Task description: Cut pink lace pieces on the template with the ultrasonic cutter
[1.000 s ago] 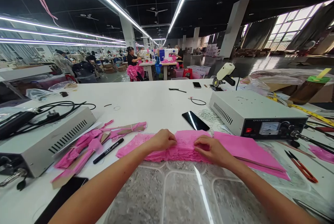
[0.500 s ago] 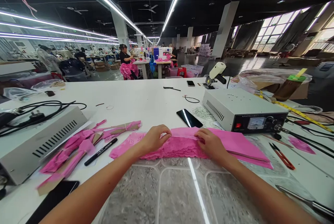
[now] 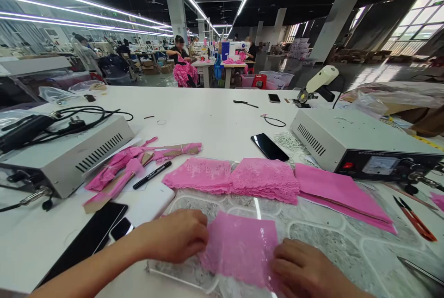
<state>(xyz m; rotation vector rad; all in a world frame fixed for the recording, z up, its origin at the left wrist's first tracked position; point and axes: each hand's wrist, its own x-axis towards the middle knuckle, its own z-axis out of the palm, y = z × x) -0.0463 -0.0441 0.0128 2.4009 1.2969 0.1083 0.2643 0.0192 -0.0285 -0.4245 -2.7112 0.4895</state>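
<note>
Toward the near edge of the desk (image 3: 208, 122), the pink cloth (image 3: 246, 247) lies between the left hand (image 3: 182, 235) and right hand (image 3: 308, 270), both touching its sides, fingers curled; whether they pinch, I cannot tell.

There are two lace stacks (image 3: 197, 175) (image 3: 264, 180), two control boxes (image 3: 93, 154) (image 3: 350, 127) and one marker pen (image 3: 151, 175).

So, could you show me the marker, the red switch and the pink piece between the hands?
Marker (image 3: 151, 176): head view, middle of its black barrel.
Red switch (image 3: 348, 165): head view, its front face.
Pink piece (image 3: 248, 247): head view, middle of its upper surface.
</note>
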